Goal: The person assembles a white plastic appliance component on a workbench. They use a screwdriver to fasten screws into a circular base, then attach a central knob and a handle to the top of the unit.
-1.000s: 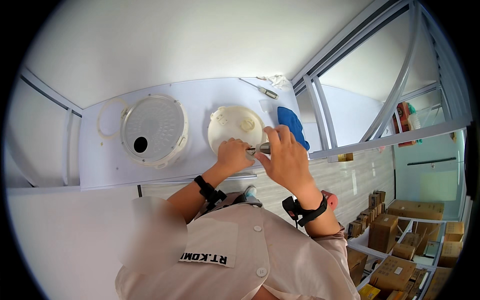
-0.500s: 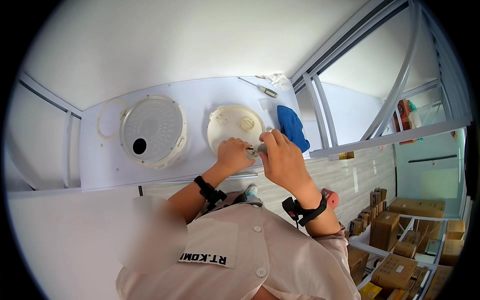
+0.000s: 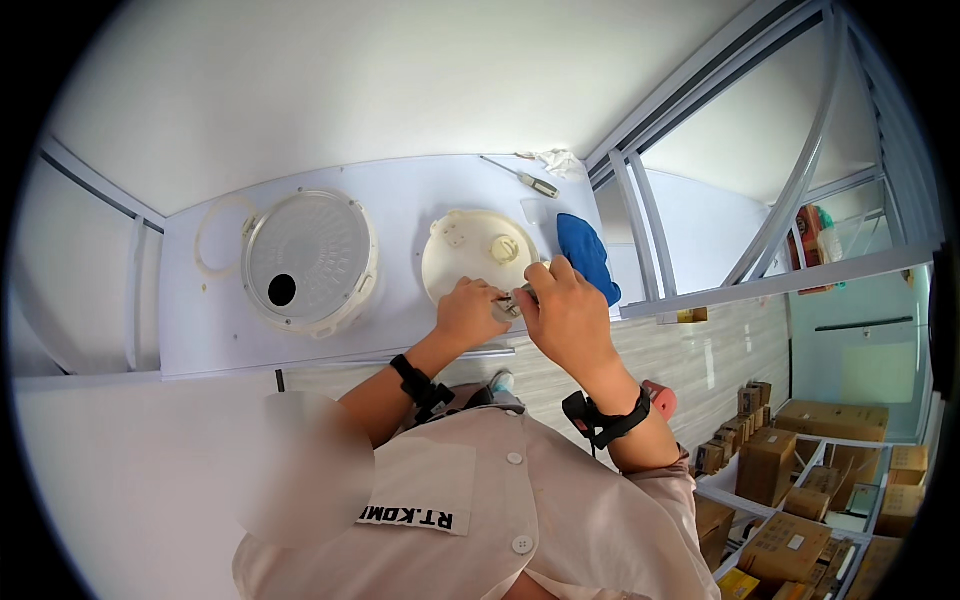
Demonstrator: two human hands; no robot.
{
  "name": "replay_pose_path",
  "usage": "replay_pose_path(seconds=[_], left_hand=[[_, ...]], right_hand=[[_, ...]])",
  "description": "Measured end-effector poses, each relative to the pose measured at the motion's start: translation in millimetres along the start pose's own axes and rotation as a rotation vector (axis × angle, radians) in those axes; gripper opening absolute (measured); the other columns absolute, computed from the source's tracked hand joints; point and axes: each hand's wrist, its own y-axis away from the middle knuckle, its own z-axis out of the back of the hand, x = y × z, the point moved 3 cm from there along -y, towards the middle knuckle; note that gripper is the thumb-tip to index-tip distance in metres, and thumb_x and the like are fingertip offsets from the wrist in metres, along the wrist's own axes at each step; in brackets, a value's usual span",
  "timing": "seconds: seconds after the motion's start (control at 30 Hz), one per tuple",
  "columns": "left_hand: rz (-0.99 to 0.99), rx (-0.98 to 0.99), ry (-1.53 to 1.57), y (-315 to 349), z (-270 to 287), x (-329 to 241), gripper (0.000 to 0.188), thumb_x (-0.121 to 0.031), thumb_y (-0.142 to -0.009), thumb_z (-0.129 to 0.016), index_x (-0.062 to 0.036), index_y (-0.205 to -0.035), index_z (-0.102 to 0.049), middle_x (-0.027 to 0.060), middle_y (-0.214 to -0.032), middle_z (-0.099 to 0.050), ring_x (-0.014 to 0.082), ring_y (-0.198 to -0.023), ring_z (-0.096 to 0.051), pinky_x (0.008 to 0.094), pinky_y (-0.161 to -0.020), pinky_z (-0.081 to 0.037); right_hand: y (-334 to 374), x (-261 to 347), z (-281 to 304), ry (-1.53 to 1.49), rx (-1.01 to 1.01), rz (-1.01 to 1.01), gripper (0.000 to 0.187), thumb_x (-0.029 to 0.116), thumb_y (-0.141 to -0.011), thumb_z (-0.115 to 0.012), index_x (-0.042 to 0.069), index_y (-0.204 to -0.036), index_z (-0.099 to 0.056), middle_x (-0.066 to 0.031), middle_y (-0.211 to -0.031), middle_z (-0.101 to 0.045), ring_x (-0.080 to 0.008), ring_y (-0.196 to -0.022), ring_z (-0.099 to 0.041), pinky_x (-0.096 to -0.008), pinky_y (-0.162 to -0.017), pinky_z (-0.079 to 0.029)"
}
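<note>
My left hand [image 3: 467, 316] is closed on a small grey-white part [image 3: 508, 308] just past the bench's front edge. Thumb and fingers of my right hand [image 3: 566, 318] are closed around a small grey, handle-like tool [image 3: 530, 291] whose dark tip meets that part; most of the tool is hidden by the fingers. Beyond both hands lies a round cream lid [image 3: 465, 262] with a raised ring [image 3: 504, 249] on it. To the right of the lid is a blue cloth [image 3: 584, 258].
A round pot-like unit [image 3: 309, 262] with a grey top and a dark round hole stands at left, beside a thin cream ring [image 3: 201, 240]. A screwdriver [image 3: 537, 184] and crumpled white tissue [image 3: 562, 162] lie at the back right. Cardboard boxes [image 3: 768, 465] fill shelving at lower right.
My right hand's fingers have shifted slightly around the grey tool, covering more of it. Both hands stay at the small part; the whole view has shifted a little.
</note>
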Motion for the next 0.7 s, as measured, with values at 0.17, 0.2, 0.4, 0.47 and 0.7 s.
replay_pose_path(seconds=[0.17, 0.2, 0.4, 0.47, 0.7], left_hand=[[0.018, 0.026, 0.036, 3.1, 7.6, 0.0, 0.041, -0.040, -0.070, -0.084, -0.0198, -0.106, -0.082, -0.0011, -0.112, -0.075, 0.0265, -0.108, -0.065, 0.0425, -0.086, -0.060], [0.029, 0.036, 0.043, 3.2, 8.4, -1.1, 0.043, -0.038, -0.069, -0.085, -0.0193, -0.107, -0.083, -0.0013, -0.112, -0.075, 0.0260, -0.108, -0.065, 0.0421, -0.087, -0.060], [0.074, 0.005, 0.018, 5.2, 3.5, -2.9, 0.046, -0.040, -0.070, -0.086, -0.0210, -0.111, -0.082, -0.0018, -0.112, -0.074, 0.0261, -0.106, -0.065, 0.0415, -0.085, -0.060], [0.065, -0.013, 0.017, 6.0, 1.6, -3.4, 0.046, -0.040, -0.070, -0.086, -0.0216, -0.112, -0.081, -0.0019, -0.111, -0.074, 0.0263, -0.105, -0.065, 0.0417, -0.085, -0.060], [0.042, -0.071, 0.016, 9.0, -1.3, -4.9, 0.045, -0.039, -0.070, -0.086, -0.0223, -0.111, -0.081, -0.0007, -0.106, -0.073, 0.0264, -0.104, -0.065, 0.0422, -0.082, -0.060]], right_hand=[[2.6, -1.9, -2.5, -0.033, -0.015, -0.026, 0.023, 0.017, -0.088, -0.079, 0.006, -0.096, -0.060, -0.0135, -0.088, -0.058, -0.0333, -0.072, -0.066, -0.0421, -0.058, -0.052], [4.1, -2.5, -5.6, -0.026, -0.033, -0.045, 0.025, 0.017, -0.087, -0.079, 0.006, -0.095, -0.059, -0.0138, -0.088, -0.057, -0.0329, -0.072, -0.066, -0.0415, -0.058, -0.052], [10.1, 1.8, -14.2, -0.028, -0.102, -0.089, 0.028, 0.019, -0.086, -0.081, 0.006, -0.097, -0.058, -0.0157, -0.091, -0.057, -0.0342, -0.073, -0.065, -0.0421, -0.058, -0.052], [11.5, 0.7, -13.2, -0.061, -0.119, -0.072, 0.028, 0.018, -0.086, -0.081, 0.005, -0.100, -0.060, -0.0159, -0.093, -0.058, -0.0348, -0.074, -0.066, -0.0422, -0.060, -0.053], [18.4, -12.8, -6.6, -0.190, -0.186, 0.011, 0.031, 0.011, -0.085, -0.081, 0.004, -0.110, -0.064, -0.0141, -0.093, -0.060, -0.0351, -0.077, -0.065, -0.0429, -0.065, -0.054]])
